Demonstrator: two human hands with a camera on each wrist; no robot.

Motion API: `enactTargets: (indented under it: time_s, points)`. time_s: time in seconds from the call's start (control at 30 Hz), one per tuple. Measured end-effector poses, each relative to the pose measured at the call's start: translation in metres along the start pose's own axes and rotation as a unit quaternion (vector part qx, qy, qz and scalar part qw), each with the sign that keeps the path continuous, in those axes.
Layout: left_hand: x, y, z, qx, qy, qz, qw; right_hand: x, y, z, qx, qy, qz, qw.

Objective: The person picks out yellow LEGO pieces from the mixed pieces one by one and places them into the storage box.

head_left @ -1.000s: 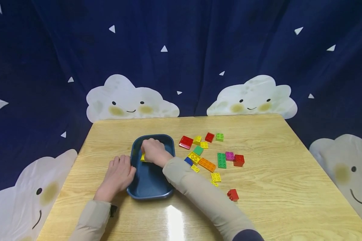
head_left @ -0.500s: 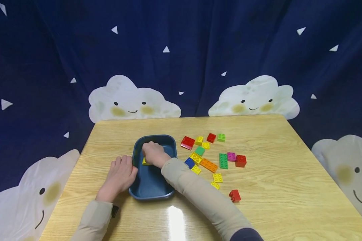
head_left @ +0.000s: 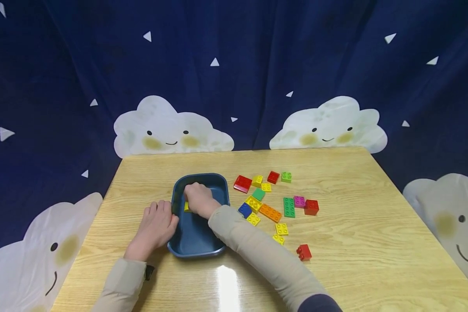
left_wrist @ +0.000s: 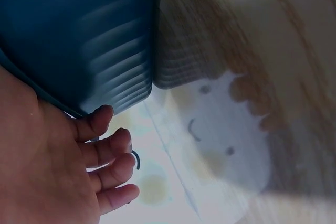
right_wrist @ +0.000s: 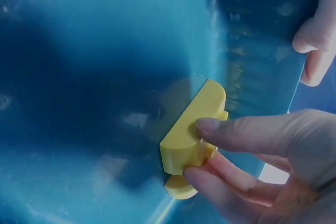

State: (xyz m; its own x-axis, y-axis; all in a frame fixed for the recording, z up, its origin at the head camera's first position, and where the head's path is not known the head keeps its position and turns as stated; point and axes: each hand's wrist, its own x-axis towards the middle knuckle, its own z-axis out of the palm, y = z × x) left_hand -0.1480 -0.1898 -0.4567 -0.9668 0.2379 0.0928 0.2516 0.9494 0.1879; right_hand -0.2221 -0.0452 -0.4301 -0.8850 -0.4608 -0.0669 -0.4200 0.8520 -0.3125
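Inside the dark blue tray (head_left: 195, 236), my right hand (head_left: 199, 198) pinches a yellow toy brick (right_wrist: 191, 127) between thumb and fingers. The brick has a smooth flat face, a rounded end and studs facing the hand. A smaller rounded yellow shape (right_wrist: 181, 187) shows at its lower end; whether it is joined on, I cannot tell. My left hand (head_left: 156, 225) rests at the tray's left side, its thumb near the rim. In the left wrist view its fingers (left_wrist: 113, 148) lie loosely bent beside the outer wall, holding no brick.
Several loose bricks lie right of the tray on the wooden table (head_left: 359, 242). Among them are an orange brick (head_left: 270, 213), a green brick (head_left: 289, 207), a blue brick (head_left: 245, 210) and a red brick (head_left: 304, 252). A dark blue curtain (head_left: 249, 52) hangs behind.
The head view has shifted slightly. My right hand stays over the yellow brick at the tray's left wall, having edged slightly nearer at first. The left hand keeps its place.
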Motion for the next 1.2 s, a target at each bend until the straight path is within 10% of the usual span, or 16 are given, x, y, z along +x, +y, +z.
enactTargets:
  time_s: [0.57,1.2]
  points:
    - [-0.001,0.003,-0.002,0.009,-0.001,0.000,1.0000,-0.004,-0.003,-0.006,-0.006,-0.003,0.013,1.000]
    - [-0.001,0.002,-0.005,0.006,-0.006,0.001,1.0000,-0.020,-0.006,-0.075,0.009,0.003,0.009,1.000]
